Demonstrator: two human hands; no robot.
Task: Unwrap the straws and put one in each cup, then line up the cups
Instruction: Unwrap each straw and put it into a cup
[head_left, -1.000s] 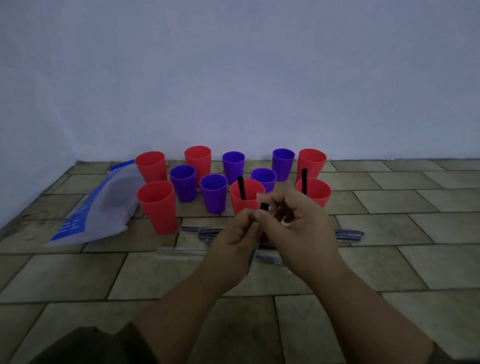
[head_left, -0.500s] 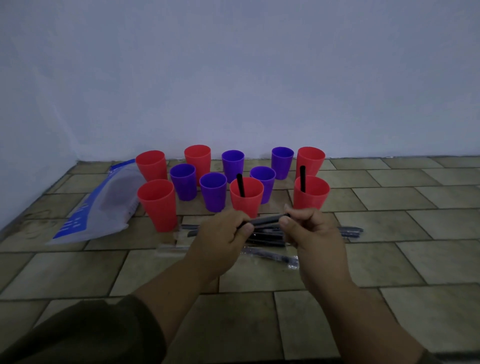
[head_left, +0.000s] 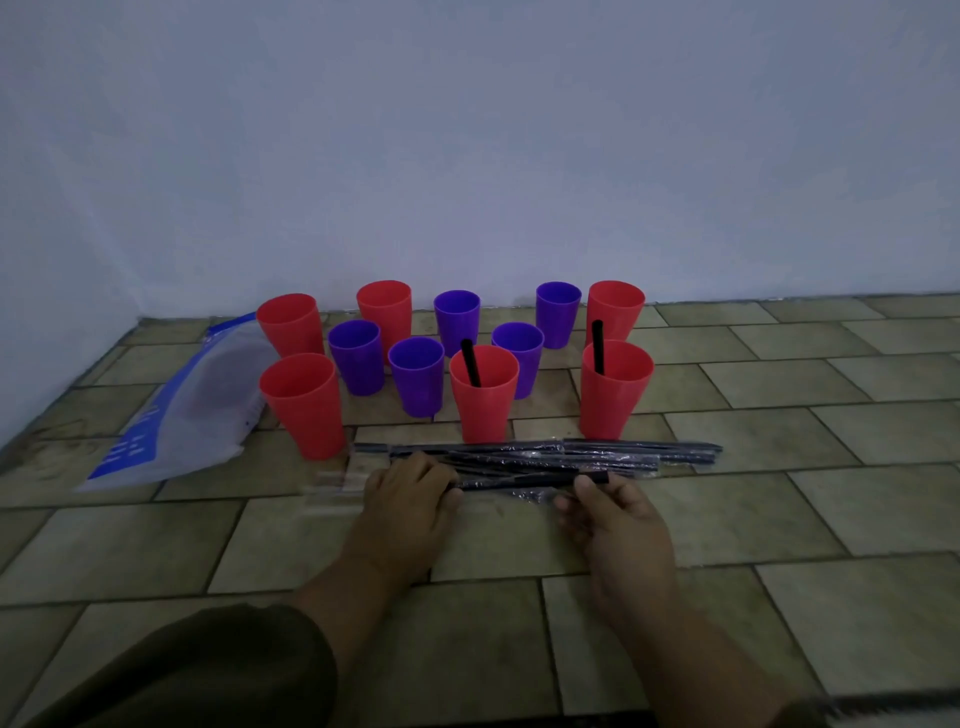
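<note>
A: What's laid out on the tiled floor?

B: Eleven cups stand upright in a loose cluster near the wall, toward the floor's far left corner: six red, five purple. The front red cup and the red cup to its right each hold a black straw, the first leaning left, the second nearly upright. The red cup at the front left is empty, as are the purple ones, such as the one beside it.

A: And the other straws?

B: A pile of wrapped straws lies flat just in front of the cups, long, thin and black in clear glossy film, running left to right. A clear, flat wrapper lies at the pile's left end. A blue and white plastic bag lies by the left wall.

A: What are the hands doing?

B: The left hand is low at the pile's left part, knuckles up, fingers curled over the near straw. The right hand pinches the same straw's right end between thumb and fingertips, the other fingers loosely bent. The straw runs between the two hands, close to the floor; whether it touches the tiles I cannot tell.

A: And the arms?

B: Both forearms reach forward from the near edge, the left with a dark sleeve at the elbow, the right one bare.
</note>
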